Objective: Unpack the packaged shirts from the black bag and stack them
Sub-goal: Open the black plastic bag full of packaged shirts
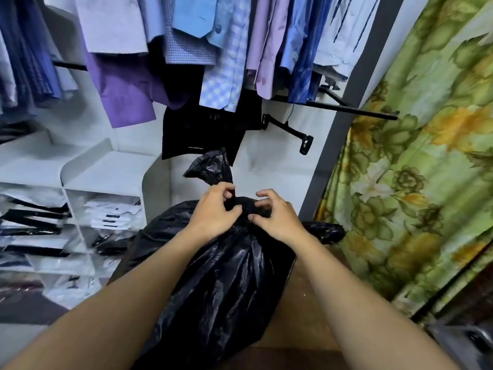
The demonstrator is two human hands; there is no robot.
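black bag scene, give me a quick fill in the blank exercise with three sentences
1. The left hand and right hand pick at the ____ tied in the neck of the black bag.
2. The white shelves on the left hold packaged ____.
3. The green curtain on the right is printed with ____.
Missing words: knot; shirts; flowers.

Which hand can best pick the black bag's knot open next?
Probably the right hand: it pinches at the knot of the black bag, while the left hand grips the twisted tail above.
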